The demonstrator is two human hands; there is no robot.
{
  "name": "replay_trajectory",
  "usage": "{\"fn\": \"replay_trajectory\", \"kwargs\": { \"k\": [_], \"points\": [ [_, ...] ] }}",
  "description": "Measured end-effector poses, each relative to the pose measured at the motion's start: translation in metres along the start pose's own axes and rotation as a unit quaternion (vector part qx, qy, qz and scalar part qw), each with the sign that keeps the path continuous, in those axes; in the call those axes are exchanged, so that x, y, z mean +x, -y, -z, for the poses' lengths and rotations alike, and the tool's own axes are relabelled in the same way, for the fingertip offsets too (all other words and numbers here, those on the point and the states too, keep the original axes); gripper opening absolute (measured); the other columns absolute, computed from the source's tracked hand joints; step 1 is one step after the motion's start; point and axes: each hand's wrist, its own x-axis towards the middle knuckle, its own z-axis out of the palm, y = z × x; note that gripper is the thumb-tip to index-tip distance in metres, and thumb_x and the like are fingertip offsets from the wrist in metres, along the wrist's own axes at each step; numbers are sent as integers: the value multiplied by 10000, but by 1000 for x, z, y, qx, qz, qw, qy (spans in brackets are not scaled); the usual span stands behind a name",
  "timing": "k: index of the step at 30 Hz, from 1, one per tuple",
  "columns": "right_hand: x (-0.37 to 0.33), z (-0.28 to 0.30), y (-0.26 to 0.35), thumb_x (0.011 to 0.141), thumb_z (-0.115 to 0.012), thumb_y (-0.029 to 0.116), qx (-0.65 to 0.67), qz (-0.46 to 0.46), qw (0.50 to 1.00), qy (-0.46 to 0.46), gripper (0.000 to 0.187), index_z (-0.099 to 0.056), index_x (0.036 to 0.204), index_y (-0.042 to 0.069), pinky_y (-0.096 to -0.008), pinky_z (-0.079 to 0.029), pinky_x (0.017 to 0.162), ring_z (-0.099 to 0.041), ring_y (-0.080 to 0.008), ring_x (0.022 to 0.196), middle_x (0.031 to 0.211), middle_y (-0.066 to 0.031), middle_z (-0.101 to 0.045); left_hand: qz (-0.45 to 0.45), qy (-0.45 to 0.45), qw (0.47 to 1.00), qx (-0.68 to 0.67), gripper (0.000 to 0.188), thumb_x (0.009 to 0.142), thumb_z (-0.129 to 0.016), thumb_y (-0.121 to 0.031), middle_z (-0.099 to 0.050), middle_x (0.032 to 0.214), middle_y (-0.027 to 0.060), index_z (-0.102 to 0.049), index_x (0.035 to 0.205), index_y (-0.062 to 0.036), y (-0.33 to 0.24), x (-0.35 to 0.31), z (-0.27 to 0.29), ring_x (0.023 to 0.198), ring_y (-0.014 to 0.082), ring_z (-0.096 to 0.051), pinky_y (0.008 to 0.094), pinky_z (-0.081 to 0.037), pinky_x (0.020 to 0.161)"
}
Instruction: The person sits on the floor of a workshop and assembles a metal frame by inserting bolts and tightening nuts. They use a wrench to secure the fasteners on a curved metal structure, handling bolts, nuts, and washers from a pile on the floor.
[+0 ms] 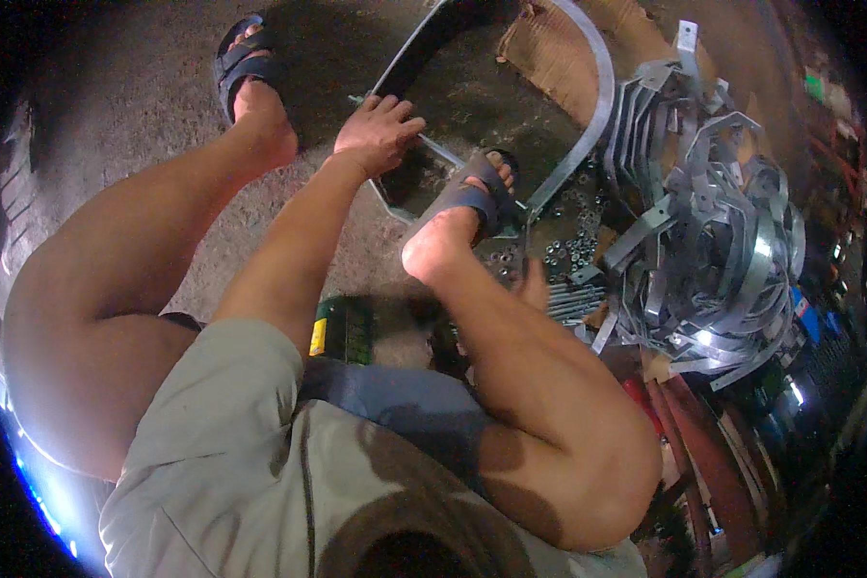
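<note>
Bare-armed, bare-legged. Short-sleeved shirt [260, 462], pale khaki-grey, sleeve ending above the elbow, seam running down the front. Dark blue-grey shorts [395, 400] at the lap. Dark strapped sandals on both feet: left sandal [244, 60] with two bands, right sandal [472, 193] with broad grey-blue strap. No gloves on left hand [380, 130].

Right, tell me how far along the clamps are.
Done, it seems: a heap of bent clamps on the right. In hand: the left hand grips a big band, pinned by the right foot; the right hand is mostly hidden. Left: loose nuts and bolts, unused.
</note>
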Motion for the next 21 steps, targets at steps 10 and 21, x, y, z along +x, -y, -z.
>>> {"fn": "replay_trajectory", "kwargs": {
  "k": [10,21],
  "points": [
    [-9,-6,-21,916,-581,-19,251,-49,967,3,377,-569,1293,-16,-329,-543,614,-693,-192,764,997,-143,-715,13,1,1000,-2,363,833,-704,-214,-569,1257,94,-618,1186,-205,1,1,-4,1246,313,-504,461,-387,1076],
    [118,168,-32,837,-606,-29,227,-46,929,288,346,-646,1180,-58,-314,-470,454,-594,-159,526,708,-78,-635,5,-7,1000,-24,326,869,-707,-300,-574,1226,114,-626,1164,-187,-1,4,-3,1210,334,-528,469,-403,1062]
  ]
}}
